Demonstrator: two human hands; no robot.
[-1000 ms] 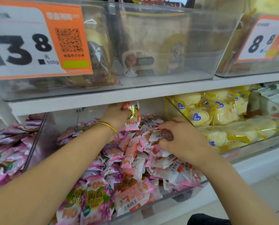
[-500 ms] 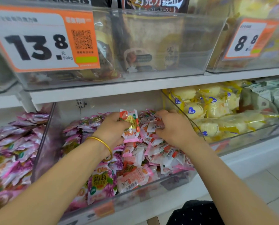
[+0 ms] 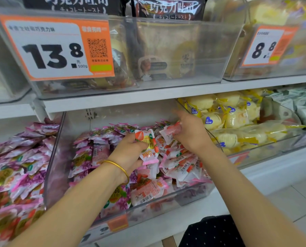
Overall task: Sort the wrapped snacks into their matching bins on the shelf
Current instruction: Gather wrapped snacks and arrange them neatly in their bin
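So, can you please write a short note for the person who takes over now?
Left grip holds one orange-white pack above the middle bin. Right grip pinches a second pack near the bin's back. The bin has purple packs on its left and an orange-white pile on its right. Both held packs are not yet placed; sorting seems unfinished.

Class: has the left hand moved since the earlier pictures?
Yes: the left hand, gripping a red-and-white packet, has come down from the white shelf edge above.
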